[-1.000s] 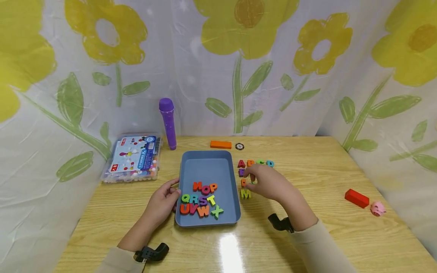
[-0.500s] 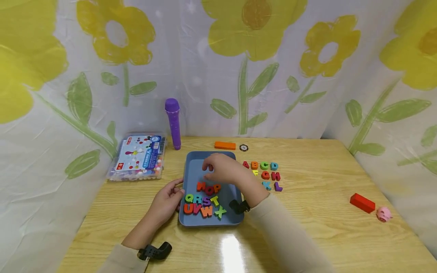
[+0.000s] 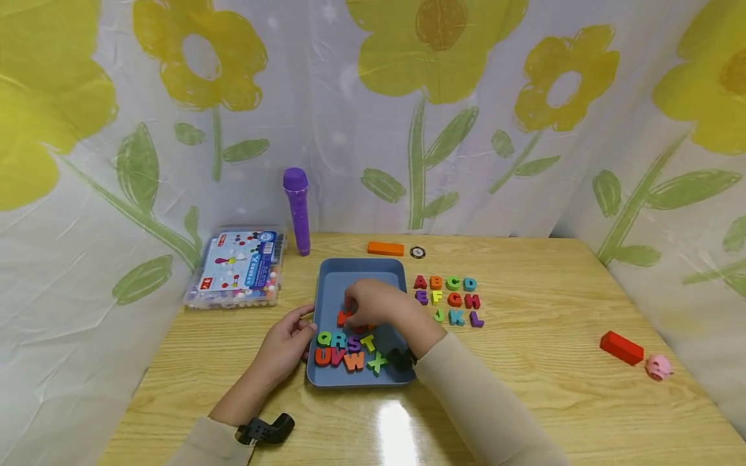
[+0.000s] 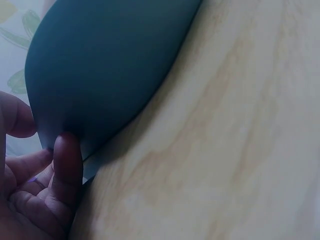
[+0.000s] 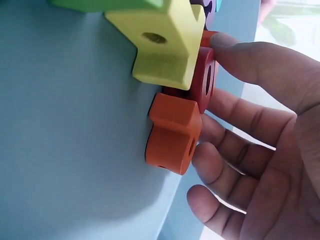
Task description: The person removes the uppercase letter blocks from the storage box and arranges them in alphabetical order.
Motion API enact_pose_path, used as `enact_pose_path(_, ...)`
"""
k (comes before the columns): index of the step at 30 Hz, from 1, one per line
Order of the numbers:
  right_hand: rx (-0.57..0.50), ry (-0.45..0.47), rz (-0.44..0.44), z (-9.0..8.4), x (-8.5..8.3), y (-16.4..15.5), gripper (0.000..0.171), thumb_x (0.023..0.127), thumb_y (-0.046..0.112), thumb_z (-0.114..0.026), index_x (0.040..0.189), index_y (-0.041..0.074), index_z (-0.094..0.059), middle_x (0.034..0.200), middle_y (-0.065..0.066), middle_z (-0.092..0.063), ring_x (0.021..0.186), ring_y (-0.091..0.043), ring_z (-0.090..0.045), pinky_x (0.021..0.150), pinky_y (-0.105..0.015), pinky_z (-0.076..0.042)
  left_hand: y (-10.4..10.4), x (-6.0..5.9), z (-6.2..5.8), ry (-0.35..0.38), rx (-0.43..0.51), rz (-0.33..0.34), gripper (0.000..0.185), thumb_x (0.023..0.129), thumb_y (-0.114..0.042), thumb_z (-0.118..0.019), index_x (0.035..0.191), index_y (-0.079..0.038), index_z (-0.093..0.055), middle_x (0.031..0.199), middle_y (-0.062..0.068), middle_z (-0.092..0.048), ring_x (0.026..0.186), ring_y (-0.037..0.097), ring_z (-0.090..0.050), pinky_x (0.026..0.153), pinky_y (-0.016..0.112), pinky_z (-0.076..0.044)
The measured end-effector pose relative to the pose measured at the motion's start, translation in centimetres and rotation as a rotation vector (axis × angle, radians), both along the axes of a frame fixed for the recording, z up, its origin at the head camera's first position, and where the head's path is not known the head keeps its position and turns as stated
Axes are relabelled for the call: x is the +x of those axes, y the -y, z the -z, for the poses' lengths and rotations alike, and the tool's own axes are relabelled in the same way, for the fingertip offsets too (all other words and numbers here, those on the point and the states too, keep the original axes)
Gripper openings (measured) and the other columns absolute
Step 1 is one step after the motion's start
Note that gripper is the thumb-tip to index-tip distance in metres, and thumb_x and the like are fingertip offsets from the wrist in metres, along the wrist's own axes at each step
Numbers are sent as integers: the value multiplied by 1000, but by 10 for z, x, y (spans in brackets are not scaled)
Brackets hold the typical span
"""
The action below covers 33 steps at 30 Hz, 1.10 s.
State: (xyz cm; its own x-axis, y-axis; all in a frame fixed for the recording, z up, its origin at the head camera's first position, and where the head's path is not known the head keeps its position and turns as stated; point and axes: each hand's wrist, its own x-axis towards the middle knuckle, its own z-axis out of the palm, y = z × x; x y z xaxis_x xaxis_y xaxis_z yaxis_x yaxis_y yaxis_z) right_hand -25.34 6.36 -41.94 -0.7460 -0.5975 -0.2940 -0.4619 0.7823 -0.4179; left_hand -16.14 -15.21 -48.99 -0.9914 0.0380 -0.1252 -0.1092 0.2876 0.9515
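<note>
Letters Q (image 3: 324,338), R (image 3: 338,340), S (image 3: 353,344), T (image 3: 368,342) near right grip (image 3: 373,303), tight on N (image 3: 343,318); left grip (image 3: 284,343) slack against tray (image 3: 335,282).

I am facing a pale, creased hanging sheet (image 3: 326,129), across which large yellow flowers (image 3: 396,61) are standing on green stems (image 3: 417,168) among broad leaves (image 3: 383,185). Similar patterned panels are enclosing me at the left (image 3: 58,362) and right (image 3: 688,310), angling inward towards the back. A light wooden table (image 3: 548,310) is spreading out before me, its grain running in tan streaks. Near its front edge, a white glare (image 3: 398,433) is shining off the glossy surface.
</note>
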Motion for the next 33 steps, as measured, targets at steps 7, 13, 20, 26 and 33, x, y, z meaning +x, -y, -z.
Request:
enact_pose_path(7,24,-3,18,2,2,0,20,96,33,-85,101,16,-76,89,2,-70,79,-16,-64,71,-31,-55,0,2,-2,-1,-2,5,52,111,-17,-60,160,-4,-52,110,18,-70,72,16,-63,62,31,-58)
enact_pose_path(13,43,-27,31,4,3,1,21,97,34,-84,103,17,-76,94,3,-70,86,-17,-63,75,-31,-55,0,1,-1,-4,2,1,50,111,-16,-59,160,-6,-53,106,17,-69,71,15,-62,62,30,-58)
enact_pose_path(20,-13,-22,34,-2,3,-3,19,99,32,-82,108,16,-78,93,3,-71,79,-14,-63,72,-29,-55,-1,-1,1,3,1,-3,49,111,-14,-58,160,-9,-53,105,16,-68,70,16,-62,62,29,-58)
enact_pose_path(26,-133,-116,24,-29,4,-32,19,99,28,-82,111,13,-78,99,-1,-71,89,-18,-63,81,-35,-56,-2,0,0,-5,6,-7,50,111,-14,-59,160,-7,-53,105,16,-68,70,15,-61,62,28,-57)
enact_pose_path(33,-211,-202,127,-47,16,-94,18,97,24,-83,109,12,-79,101,-2,-73,91,-19,-63,84,-39,-57,-1,1,-1,-3,-11,-14,50,111,-15,-59,160,-9,-54,107,17,-69,71,16,-62,63,29,-58)
